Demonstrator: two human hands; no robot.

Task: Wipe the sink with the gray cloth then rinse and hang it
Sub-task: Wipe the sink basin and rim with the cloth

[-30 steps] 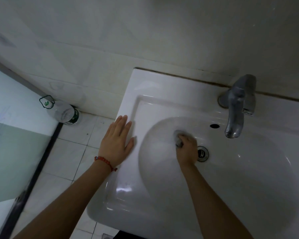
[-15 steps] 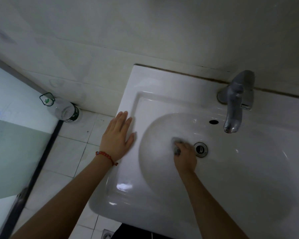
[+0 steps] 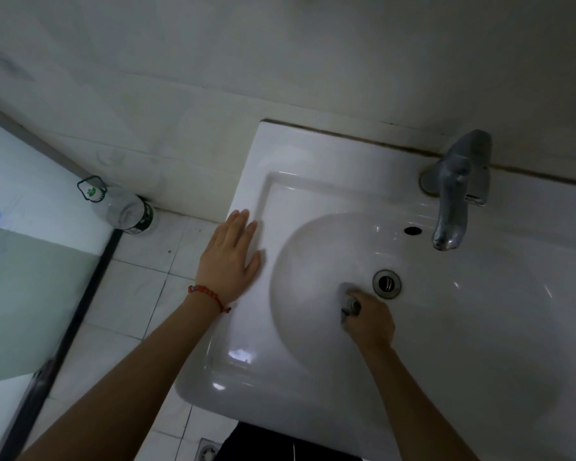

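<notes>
Dim pale tiled wall (image 3: 213, 78), white floor tiles (image 3: 140, 261), possibly frosted glass (image 3: 30, 294).

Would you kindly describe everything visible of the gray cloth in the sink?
The gray cloth is a small, crumpled wad, mostly hidden under the right hand, which grips it and presses it against the white basin wall of the sink. Only a bunched edge shows past the fingers, dull gray and soft-looking; its weave and wetness cannot be told. It sits just below and left of the metal drain, close to but not covering it, and well below the faucet spout.
</notes>
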